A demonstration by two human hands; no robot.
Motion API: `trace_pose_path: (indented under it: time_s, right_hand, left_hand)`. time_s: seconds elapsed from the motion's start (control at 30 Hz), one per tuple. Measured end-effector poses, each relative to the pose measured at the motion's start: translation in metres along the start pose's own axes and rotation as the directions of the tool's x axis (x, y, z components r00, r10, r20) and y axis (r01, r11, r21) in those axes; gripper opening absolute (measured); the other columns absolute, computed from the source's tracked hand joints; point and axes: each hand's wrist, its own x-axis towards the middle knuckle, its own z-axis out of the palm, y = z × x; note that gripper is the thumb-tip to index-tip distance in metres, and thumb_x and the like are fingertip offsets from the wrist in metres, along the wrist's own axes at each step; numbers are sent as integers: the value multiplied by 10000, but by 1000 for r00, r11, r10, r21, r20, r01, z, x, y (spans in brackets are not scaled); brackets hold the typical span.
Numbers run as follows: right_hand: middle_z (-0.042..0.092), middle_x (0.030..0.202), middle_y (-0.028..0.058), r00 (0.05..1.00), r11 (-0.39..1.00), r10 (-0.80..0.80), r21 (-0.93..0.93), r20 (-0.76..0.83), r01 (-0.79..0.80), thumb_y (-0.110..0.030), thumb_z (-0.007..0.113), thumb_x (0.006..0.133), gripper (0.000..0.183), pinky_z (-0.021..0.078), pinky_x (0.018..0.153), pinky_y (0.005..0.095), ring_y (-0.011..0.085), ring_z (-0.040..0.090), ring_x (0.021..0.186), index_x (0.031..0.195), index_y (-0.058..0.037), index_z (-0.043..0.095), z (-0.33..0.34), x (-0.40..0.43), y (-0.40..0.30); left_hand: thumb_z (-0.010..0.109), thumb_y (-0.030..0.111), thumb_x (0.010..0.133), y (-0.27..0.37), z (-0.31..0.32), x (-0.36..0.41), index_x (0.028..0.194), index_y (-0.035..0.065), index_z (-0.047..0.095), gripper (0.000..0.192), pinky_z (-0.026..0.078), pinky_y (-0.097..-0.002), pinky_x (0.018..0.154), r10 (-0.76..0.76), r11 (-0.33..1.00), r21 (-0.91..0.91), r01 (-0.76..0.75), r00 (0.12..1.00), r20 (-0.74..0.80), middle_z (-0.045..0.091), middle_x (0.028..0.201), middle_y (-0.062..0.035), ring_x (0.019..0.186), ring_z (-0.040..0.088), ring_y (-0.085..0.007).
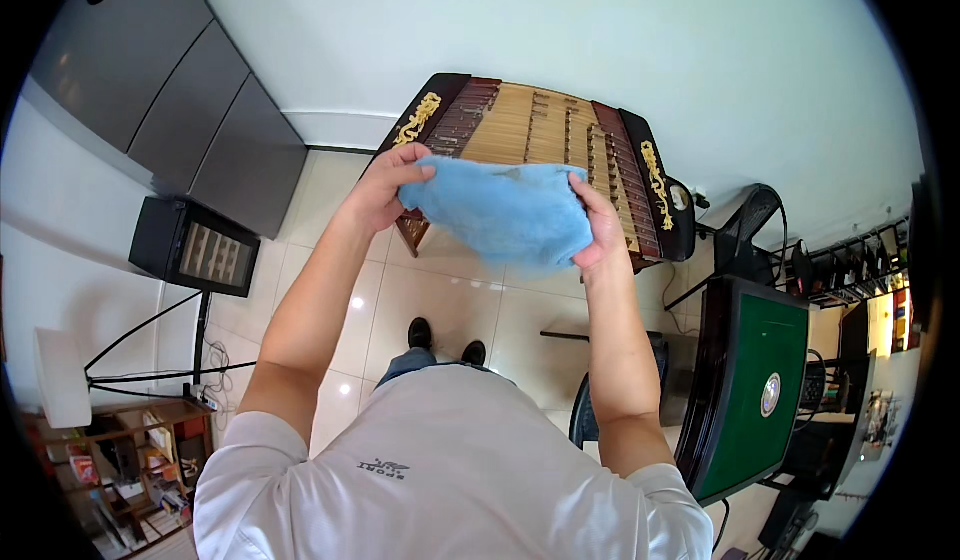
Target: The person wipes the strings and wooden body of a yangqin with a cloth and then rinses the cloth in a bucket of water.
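A light blue cloth [506, 211] is stretched between my two hands, its lower edge blurred. My left hand [394, 185] grips the cloth's left end with the thumb on top. At the right end, my right hand [596, 219] pinches the cloth between thumb and fingers. Behind and below the cloth stands a hammered dulcimer [517, 129], a trapezoid wooden instrument with many strings, rows of bridges and gold dragon ornaments on its dark sides. The cloth hides part of its near edge; whether they touch I cannot tell.
To the right are a green-topped table [765, 395] with a dark frame and black chairs [742, 230]. On the left stand a small black glass-door cabinet [217, 256], grey cabinets [195, 102] and a wooden shelf [135, 417]. Cables lie on the tiled floor [435, 290].
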Motion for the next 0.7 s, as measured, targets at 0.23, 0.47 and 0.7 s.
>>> trace_pose_path:
  time_s: [0.23,0.47,0.7]
  right_hand:
    - [694,1017,125,992,994,-43,101,116,31,-159,655,921,246,551,861,392,248,675,940,1108,-1,627,-5,5,0]
    - [682,1017,159,976,976,-217,36,15,216,-5,624,888,211,551,883,392,254,677,927,1089,58,606,-97,-26,-4]
    - [675,1053,127,920,988,-44,-153,-389,-17,-79,593,951,203,566,839,396,244,677,913,1124,28,598,-194,-53,44]
  left_hand:
    - [338,698,949,-84,87,20,1424,56,453,807,326,-530,1130,-72,566,-816,117,993,93,494,1439,-140,1328,465,-334]
    - [640,371,940,-159,58,23,1372,2,495,587,421,-476,1070,-288,831,-414,371,924,251,571,1351,-153,1250,546,-317]
    - [745,159,862,-182,29,35,1265,5,583,460,533,-430,927,-520,846,-172,505,852,-57,666,1164,-113,1032,665,-248]
